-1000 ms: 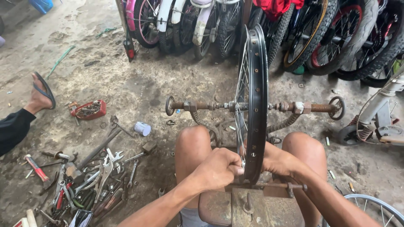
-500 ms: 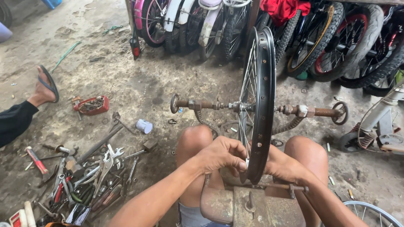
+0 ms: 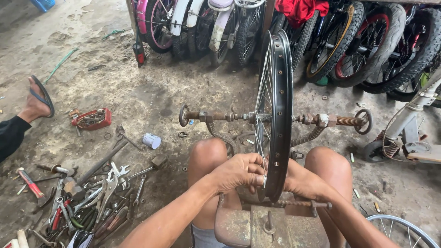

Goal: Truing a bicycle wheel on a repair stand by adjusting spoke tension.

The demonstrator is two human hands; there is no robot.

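1. The rusty truing stand (image 3: 271, 225) sits nearest, between the person's knees; its post and crossbar crowd the space under the rim, so the fingers have little room to turn.
2. The left hand (image 3: 236, 172) is closed, fingertips pinched together at the lower edge of the black wheel rim (image 3: 278, 115), apparently on a spoke end; what it grips is too small to tell.
3. The right hand (image 3: 303, 181) lies against the rim's right side, mostly hidden behind it, so I cannot tell whether it is closed or apart.
4. The step, as I judge it, is adjusting a spoke: steady the rim with one hand, turn in small amounts, and keep the wheel upright on its axle.
5. The rim stands upright, mounted on the threaded axle (image 3: 275, 118) that runs left to right.
6. Near left, a pile of wrenches and pliers (image 3: 87, 197) lies within reach on the dirt floor.
7. Farther left, another person's sandalled foot (image 3: 39, 98) rests beside a red part (image 3: 92, 118).
8. Far off, parked bicycles (image 3: 294, 27) line the back.
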